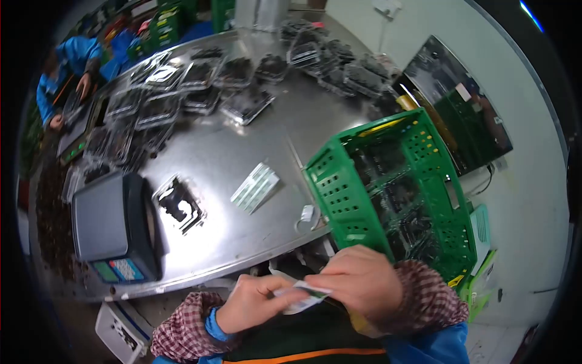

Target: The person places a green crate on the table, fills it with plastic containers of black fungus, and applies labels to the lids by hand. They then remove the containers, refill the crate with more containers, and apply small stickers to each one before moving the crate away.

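Note:
Both hands meet low in the head view, in front of my body. My left hand (254,302) pinches one side of a small white label (297,303) with a green patch. My right hand (359,284) grips its other side, fingers closed and slightly blurred. Beyond them on the metal table (224,161) lies a sheet of green and white labels (255,187). Close to the table edge is a small white roll (307,213). Just past my right hand stands a green crate (341,188) with clear plastic boxes (400,209) of dark contents inside.
A weighing scale (103,218) sits at the table's left, beside a single plastic box (180,203). Many more filled boxes (200,76) crowd the far side. A co-worker in blue (79,54) handles a box at far left. A screen (458,103) leans by the wall.

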`<act>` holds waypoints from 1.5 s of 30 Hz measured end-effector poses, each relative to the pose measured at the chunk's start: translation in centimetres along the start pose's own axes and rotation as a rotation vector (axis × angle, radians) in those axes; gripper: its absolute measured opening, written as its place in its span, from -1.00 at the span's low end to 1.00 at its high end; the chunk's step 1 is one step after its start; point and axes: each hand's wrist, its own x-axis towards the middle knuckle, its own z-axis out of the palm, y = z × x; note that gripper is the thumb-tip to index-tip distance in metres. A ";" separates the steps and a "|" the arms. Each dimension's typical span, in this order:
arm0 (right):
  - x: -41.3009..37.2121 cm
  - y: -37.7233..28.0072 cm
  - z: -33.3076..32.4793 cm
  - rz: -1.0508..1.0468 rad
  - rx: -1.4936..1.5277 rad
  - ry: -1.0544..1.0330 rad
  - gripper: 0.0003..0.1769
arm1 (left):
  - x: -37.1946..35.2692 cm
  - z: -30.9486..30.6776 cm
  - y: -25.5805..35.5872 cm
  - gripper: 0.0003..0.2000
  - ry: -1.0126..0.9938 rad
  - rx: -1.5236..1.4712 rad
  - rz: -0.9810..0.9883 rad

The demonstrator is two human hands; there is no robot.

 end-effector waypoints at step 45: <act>-2.2 13.7 -7.8 0.502 0.556 0.243 -0.84 | 7.5 5.6 -1.7 -0.77 0.016 0.042 -0.046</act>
